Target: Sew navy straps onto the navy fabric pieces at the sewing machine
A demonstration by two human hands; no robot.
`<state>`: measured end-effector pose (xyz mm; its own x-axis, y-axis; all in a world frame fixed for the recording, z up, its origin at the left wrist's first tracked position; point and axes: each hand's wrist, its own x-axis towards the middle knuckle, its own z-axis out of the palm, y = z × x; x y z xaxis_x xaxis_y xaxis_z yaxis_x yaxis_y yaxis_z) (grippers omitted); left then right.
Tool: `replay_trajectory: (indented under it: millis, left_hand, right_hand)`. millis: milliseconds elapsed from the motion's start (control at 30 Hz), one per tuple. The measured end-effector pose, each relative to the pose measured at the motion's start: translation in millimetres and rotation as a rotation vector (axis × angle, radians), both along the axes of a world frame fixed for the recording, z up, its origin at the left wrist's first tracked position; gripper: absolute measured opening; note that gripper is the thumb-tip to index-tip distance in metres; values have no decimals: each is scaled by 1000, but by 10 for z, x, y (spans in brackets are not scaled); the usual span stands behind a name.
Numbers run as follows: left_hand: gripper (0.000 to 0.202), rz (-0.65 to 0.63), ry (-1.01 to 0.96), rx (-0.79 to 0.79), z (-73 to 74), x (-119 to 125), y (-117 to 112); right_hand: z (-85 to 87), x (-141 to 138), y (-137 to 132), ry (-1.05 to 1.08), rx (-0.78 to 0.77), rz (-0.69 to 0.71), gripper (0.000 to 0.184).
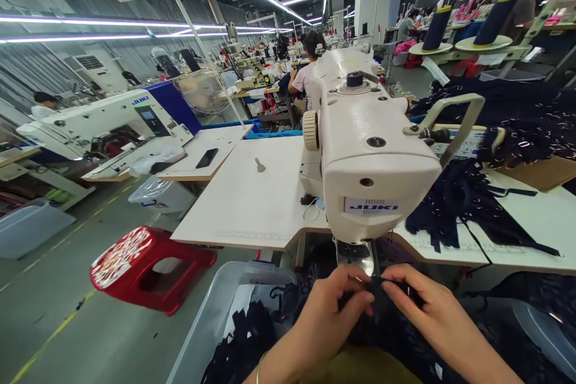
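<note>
Both hands meet at the needle area of a white JUKI sewing machine (373,162), low in the middle of the head view. My left hand (335,306) is closed, thumb and fingers pinching the edge of a dark navy fabric piece (380,300). From the other side my right hand (418,297) pinches the same dark piece just right of the presser area. Its exact shape is hard to make out against the dark cloth below. A shiny metal plate (355,258) of the machine sits right above the fingertips.
A clear plastic bin (202,318) with navy strap pieces stands at lower left, beside a red stool (153,270). Navy pieces with straps (463,198) lie on the right tabletop. A small metal tool (260,165) and a phone (207,158) lie on the left tables. A co-worker (308,69) sits ahead.
</note>
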<state>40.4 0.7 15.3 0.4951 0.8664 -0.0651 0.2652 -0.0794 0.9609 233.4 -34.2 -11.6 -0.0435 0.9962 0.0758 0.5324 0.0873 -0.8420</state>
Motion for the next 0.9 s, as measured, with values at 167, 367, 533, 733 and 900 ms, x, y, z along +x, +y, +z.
replay_trajectory:
  millis: [167,367,533,733,900]
  left_hand:
    - [4,86,48,85,-103,42,16]
    - [10,260,163,447,-300,75,-24]
    - [18,128,247,720,-335,10,-61]
    - [25,3,328,815,-284,-46,-52]
    - [30,-64,336,932,-298,-91,-65]
  right_hand:
    - [4,-47,14,-36,16,105,21]
    - [54,-147,-10,44,-21,154,20]
    - [43,-192,-13,301,-249,165,35]
    - [35,-157,4,337,-363,195,36]
    - [66,-69,46,147,-225,267,25]
